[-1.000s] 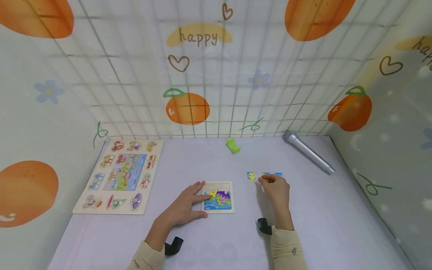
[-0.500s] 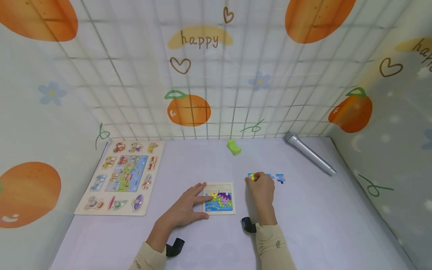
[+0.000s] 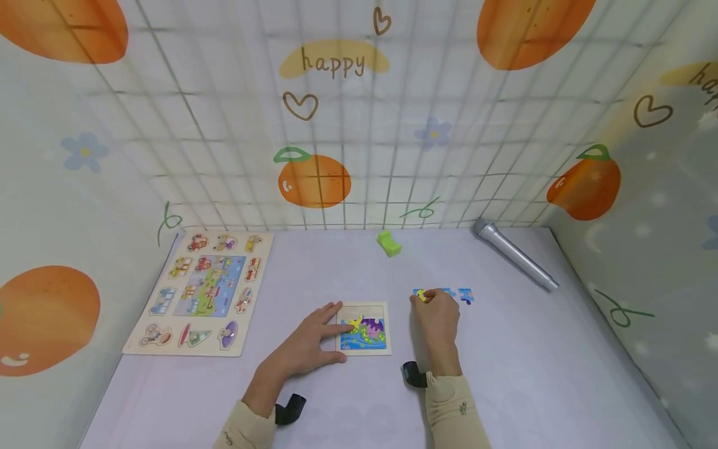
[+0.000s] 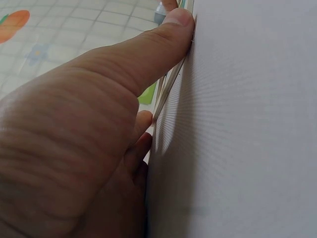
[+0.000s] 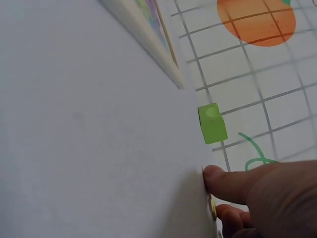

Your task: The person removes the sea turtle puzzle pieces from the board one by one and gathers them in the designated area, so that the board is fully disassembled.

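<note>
My left hand (image 3: pixel 305 337) lies with fingers spread at the left side of a small square jigsaw puzzle (image 3: pixel 388 332). Its index finger reaches over the picture, and the thumb rests by the lower left corner. Inside the pale wooden frame, blue, purple, green and yellow pieces fill the lower part; a bare strip shows along the top. To the right, my right hand (image 3: pixel 440 317) pinches a blue and yellow puzzle piece (image 3: pixel 419 293) low at the tabletop, partly hidden by the fingers. Another blue puzzle piece (image 3: pixel 465 295) lies just right of that hand, and one more (image 3: pixel 449 291) shows behind it.
A large wooden vehicle puzzle board (image 3: pixel 261 244) lies at the left. A light green block (image 3: pixel 389 244) sits toward the back, and a silver microphone (image 3: pixel 515 254) lies at the back right. Printed cloth over a wire grid (image 3: pixel 359 137) walls off the back.
My right hand has moved left from the middle puzzle pieces to the blue and yellow one, uncovering the rightmost piece. The left hand stays where it was on the puzzle.
</note>
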Motion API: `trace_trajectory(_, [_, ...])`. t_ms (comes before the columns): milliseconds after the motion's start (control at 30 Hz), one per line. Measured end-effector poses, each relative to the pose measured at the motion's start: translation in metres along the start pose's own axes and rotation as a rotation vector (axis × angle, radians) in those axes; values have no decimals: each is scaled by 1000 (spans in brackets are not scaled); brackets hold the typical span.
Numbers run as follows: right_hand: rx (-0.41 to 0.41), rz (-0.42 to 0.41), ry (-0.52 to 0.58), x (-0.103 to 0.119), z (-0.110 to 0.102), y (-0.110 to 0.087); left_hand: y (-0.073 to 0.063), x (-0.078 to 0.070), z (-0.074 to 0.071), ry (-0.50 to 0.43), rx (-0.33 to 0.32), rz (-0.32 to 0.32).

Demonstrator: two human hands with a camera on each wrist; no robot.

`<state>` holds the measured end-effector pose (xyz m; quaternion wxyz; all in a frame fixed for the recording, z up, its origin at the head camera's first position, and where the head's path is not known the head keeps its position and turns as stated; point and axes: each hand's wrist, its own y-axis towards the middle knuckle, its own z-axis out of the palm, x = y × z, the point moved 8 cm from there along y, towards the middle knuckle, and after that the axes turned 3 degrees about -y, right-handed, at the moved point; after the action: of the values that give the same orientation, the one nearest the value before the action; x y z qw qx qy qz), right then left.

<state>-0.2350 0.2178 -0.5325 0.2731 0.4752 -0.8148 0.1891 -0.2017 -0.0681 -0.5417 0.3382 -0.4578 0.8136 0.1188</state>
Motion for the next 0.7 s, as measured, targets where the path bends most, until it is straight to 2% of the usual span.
trace_trajectory(267, [11,0,18,1,-1,-1,0,0,1,5,-3,3])
trace_trajectory(500, [7,-32,44,6,-9,-3,0,-2,0,10,-5,7])
trace_trajectory(600, [70,-74,64,16,-10,-5,0,-3,0,17,1,6])
trace_trajectory(700, [190,-131,76,27,-6,-11,0,-4,2,47,21,-4])
